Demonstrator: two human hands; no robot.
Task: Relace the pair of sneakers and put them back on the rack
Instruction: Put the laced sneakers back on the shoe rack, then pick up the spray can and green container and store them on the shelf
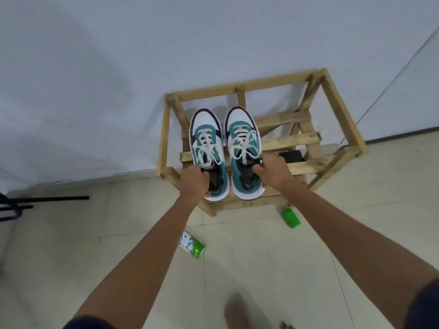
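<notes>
Two teal, white and navy sneakers with cream laces tied in bows are side by side over the wooden rack [342, 110], toes pointing to the wall. My left hand [193, 184] grips the collar of the left sneaker [206, 131]. My right hand [273, 170] grips the collar of the right sneaker [242, 129]. Whether the soles rest on the rack's top slats or hang just above them cannot be told.
The rack stands against a pale wall on a tiled floor. A green and white carton [192, 244] and a green box [291, 217] lie on the floor near the rack's front. A black object [291, 156] sits on a lower slat. Black stand legs [35, 200] reach in at left.
</notes>
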